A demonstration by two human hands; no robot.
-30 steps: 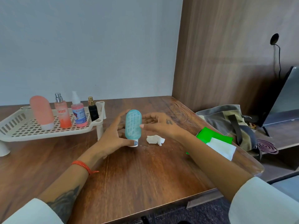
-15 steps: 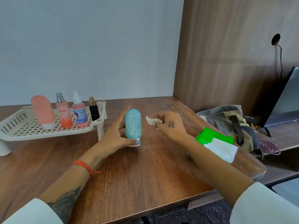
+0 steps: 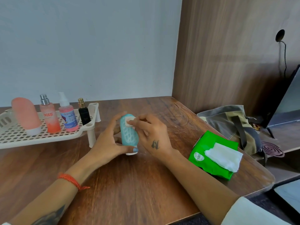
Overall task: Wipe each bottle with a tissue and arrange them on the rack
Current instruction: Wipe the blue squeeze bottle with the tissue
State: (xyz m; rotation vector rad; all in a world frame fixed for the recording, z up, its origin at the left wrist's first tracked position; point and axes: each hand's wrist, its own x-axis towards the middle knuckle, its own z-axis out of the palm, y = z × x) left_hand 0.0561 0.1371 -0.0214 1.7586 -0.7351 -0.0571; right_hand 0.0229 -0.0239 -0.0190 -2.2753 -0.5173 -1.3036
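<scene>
On the left, a white rack [image 3: 48, 138] is seen on the wooden counter [image 3: 129, 184], with a pink tube [image 3: 26, 115], an orange spray bottle [image 3: 49, 116], a pink spray bottle [image 3: 68, 116] and a small black bottle [image 3: 84, 113] stood upright in a row on it. Just right of the rack, a teal bottle [image 3: 129, 135] is held cap-down on the counter by the left hand [image 3: 108, 143], thumb and fingers curled round it. A small tissue [image 3: 129, 121] is pinched against its top by the right hand [image 3: 151, 135]. Further right, a green tissue pack [image 3: 209, 158] is seen.

Rack [image 3: 48, 140] left (bottles [image 3: 68, 114] on it), tissue pack [image 3: 209, 161] right
</scene>
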